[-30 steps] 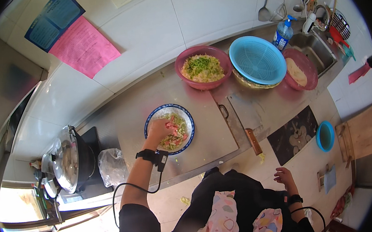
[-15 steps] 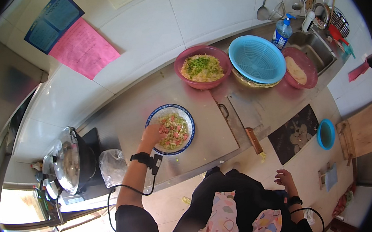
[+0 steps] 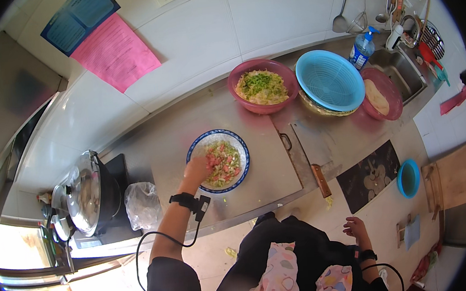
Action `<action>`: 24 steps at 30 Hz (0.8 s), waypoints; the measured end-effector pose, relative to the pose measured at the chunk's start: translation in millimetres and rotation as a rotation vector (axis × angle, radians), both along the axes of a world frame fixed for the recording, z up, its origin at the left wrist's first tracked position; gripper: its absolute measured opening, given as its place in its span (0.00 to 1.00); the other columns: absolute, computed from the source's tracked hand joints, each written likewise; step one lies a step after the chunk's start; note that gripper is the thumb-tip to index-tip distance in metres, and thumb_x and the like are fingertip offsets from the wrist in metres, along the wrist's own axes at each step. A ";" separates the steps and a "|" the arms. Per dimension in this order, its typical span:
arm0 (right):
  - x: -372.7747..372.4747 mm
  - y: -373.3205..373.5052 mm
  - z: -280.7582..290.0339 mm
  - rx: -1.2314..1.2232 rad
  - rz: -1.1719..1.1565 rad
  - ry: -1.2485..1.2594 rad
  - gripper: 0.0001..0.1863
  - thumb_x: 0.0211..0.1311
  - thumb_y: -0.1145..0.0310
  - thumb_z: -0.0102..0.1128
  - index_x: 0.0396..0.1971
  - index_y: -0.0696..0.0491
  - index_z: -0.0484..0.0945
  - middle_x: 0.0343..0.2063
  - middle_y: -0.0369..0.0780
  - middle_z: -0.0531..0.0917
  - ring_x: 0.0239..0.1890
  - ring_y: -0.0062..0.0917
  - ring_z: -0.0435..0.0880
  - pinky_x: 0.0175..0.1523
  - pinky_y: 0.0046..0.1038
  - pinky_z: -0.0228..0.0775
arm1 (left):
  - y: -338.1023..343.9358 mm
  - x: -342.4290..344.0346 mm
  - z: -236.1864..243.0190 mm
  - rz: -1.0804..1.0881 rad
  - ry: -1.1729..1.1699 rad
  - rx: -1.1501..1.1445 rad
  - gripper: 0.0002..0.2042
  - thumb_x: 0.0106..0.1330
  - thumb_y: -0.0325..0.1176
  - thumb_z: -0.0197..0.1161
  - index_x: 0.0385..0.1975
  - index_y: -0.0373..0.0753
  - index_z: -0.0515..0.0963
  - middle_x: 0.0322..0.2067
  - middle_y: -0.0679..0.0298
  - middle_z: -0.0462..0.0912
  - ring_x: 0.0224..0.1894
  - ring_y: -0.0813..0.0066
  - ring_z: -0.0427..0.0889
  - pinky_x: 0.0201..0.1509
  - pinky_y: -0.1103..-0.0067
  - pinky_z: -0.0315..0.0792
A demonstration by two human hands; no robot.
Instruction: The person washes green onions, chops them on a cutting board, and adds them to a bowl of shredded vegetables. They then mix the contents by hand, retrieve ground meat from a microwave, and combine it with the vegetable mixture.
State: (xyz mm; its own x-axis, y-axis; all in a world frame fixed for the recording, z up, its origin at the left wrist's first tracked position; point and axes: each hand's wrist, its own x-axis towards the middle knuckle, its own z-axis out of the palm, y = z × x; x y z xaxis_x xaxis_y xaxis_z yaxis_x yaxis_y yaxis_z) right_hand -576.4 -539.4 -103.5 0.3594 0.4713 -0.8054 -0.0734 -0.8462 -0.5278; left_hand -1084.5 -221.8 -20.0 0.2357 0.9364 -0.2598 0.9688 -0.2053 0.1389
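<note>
A white bowl with a blue patterned rim stands on the steel counter. It holds a chopped mixture of pale green and pink bits. Over the bowl's left side my left hand reaches in, its fingers curled together at the mixture's edge; their tips are too small and blurred to tell what is between them. My right hand hangs in the air beside my body, below the counter edge, with loosely bent fingers apart and nothing in them.
Behind the bowl stand a red basin of shredded vegetables, a blue colander and a red basin with dough. A wooden-handled knife juts over the counter's front edge. Left are a plastic bag and a lidded pot.
The counter and its things sit slightly further right and lower in the picture. My left hand stays at the bowl's left side, its fingers a little less far over the mixture. My right hand hardly differs.
</note>
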 end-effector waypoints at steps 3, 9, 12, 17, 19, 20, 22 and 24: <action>-3.1 4.2 2.0 0.017 0.015 0.029 0.16 0.52 0.72 0.50 0.43 0.54 0.70 0.28 0.40 0.79 0.22 0.24 0.80 0.23 0.19 0.68 | -3.1 8.6 -9.1 -0.095 -0.262 0.021 0.12 0.42 0.36 0.61 0.29 0.44 0.79 0.26 0.55 0.78 0.31 0.58 0.77 0.37 0.69 0.71; -2.0 13.7 8.6 0.014 0.049 -0.033 0.16 0.52 0.71 0.50 0.43 0.54 0.69 0.28 0.41 0.79 0.22 0.24 0.80 0.23 0.19 0.69 | 16.8 9.5 -8.6 0.021 -0.248 0.180 0.09 0.44 0.37 0.62 0.26 0.44 0.80 0.25 0.58 0.79 0.31 0.61 0.78 0.37 0.71 0.71; -0.5 15.2 10.2 0.025 0.067 -0.031 0.16 0.52 0.72 0.50 0.44 0.54 0.69 0.28 0.41 0.79 0.22 0.24 0.80 0.24 0.19 0.69 | 15.8 24.6 -11.9 0.042 -0.280 0.085 0.08 0.46 0.38 0.58 0.23 0.43 0.79 0.26 0.56 0.78 0.31 0.59 0.77 0.37 0.68 0.71; 1.0 11.8 10.7 0.013 0.041 -0.021 0.16 0.52 0.72 0.50 0.44 0.53 0.70 0.28 0.41 0.79 0.22 0.24 0.80 0.24 0.19 0.69 | 14.0 23.6 -11.2 0.007 -0.342 0.046 0.07 0.47 0.34 0.56 0.23 0.41 0.78 0.25 0.55 0.78 0.31 0.57 0.77 0.37 0.67 0.71; 0.5 9.9 10.7 -0.001 0.038 -0.024 0.16 0.52 0.72 0.50 0.43 0.53 0.70 0.28 0.41 0.79 0.22 0.24 0.80 0.24 0.19 0.69 | 17.0 14.7 -10.2 -0.034 -0.334 0.080 0.06 0.48 0.33 0.55 0.22 0.40 0.78 0.26 0.54 0.78 0.31 0.56 0.77 0.36 0.68 0.71; 0.1 9.3 10.7 -0.010 0.040 -0.023 0.16 0.52 0.72 0.50 0.43 0.53 0.70 0.28 0.41 0.79 0.22 0.24 0.80 0.24 0.19 0.69 | 17.8 11.9 -11.3 -0.060 -0.335 0.105 0.06 0.48 0.32 0.55 0.22 0.40 0.78 0.26 0.54 0.78 0.31 0.56 0.77 0.36 0.68 0.71; -0.6 8.8 10.5 -0.006 0.043 -0.020 0.15 0.53 0.72 0.50 0.43 0.53 0.70 0.28 0.41 0.79 0.22 0.24 0.80 0.24 0.19 0.69 | 16.1 11.5 -16.4 -0.100 -0.265 0.076 0.06 0.47 0.32 0.56 0.23 0.40 0.78 0.26 0.54 0.78 0.31 0.56 0.77 0.36 0.68 0.71; -0.8 9.1 10.1 0.014 0.050 -0.026 0.15 0.53 0.72 0.49 0.43 0.53 0.70 0.28 0.41 0.79 0.22 0.24 0.80 0.24 0.20 0.69 | 9.5 17.9 -24.7 -0.124 -0.113 -0.031 0.08 0.45 0.33 0.59 0.25 0.41 0.79 0.25 0.54 0.78 0.31 0.57 0.77 0.37 0.68 0.71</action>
State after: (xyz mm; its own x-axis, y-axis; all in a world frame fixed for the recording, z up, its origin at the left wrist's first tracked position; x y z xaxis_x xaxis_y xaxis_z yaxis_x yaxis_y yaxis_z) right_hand -577.3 -530.3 -93.4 0.3557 0.5007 -0.7891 -0.0170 -0.8408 -0.5411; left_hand -1066.6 -212.2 -44.7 0.3787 0.8901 -0.2535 0.9140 -0.3166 0.2537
